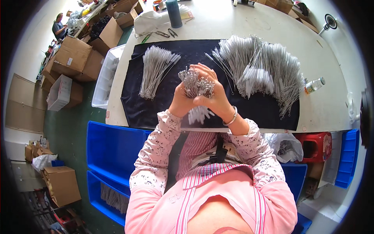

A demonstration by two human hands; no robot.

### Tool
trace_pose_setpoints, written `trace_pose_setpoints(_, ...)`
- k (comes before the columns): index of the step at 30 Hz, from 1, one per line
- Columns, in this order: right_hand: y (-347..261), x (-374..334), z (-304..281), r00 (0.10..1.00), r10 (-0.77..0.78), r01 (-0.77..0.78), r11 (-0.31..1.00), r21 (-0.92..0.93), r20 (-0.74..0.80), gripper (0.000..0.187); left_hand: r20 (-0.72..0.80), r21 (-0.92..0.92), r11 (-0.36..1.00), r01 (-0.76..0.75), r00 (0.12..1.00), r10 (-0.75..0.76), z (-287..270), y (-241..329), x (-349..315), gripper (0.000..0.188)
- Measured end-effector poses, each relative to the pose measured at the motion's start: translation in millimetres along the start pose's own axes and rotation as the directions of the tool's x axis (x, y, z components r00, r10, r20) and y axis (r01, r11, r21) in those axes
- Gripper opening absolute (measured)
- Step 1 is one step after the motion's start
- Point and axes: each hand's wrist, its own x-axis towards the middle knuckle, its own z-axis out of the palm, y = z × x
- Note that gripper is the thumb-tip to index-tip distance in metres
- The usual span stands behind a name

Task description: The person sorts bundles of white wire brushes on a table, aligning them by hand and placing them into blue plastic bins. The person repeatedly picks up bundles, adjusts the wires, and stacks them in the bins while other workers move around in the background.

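Both hands are wrapped round a thick bundle of wire-handled tube brushes (198, 86) above the front of the black cloth (134, 105). Its looped wire ends point up toward me, and white bristle tips show below. My left hand (180, 100) closes on the bundle's left side. On the other side, my right hand (216, 99) grips it with the thumb across the front and fingers behind. A smaller fanned pile of the same brushes (157, 70) lies to the left on the cloth. A much larger heap of brushes (269, 64) spreads on the right.
Scissors or snips (172, 32) and a dark blue-grey cylinder (173, 15) stand at the white table's (233, 19) far left. A small clear bottle (314, 85) lies at right. Blue bins (113, 146) sit by the table's front left, and a red stool (327, 146) at front right.
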Motion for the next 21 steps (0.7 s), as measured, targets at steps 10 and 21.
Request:
trace_pose_setpoints(10,-11.2,-1.4,-17.4,0.873,-0.298,0.120,0.899,-0.422,-0.387,0.064,0.128,-0.184,0.977,0.108,0.988,-0.085,13.6,9.5,23.8,0.014)
trace_pose_setpoints(21,-44.0,-18.5,-21.6,0.896,-0.263,0.036,0.847,-0.531,-0.359,0.020,0.095,-0.001,1.000,0.000,0.996,0.000,36.2,0.7,18.2,0.024)
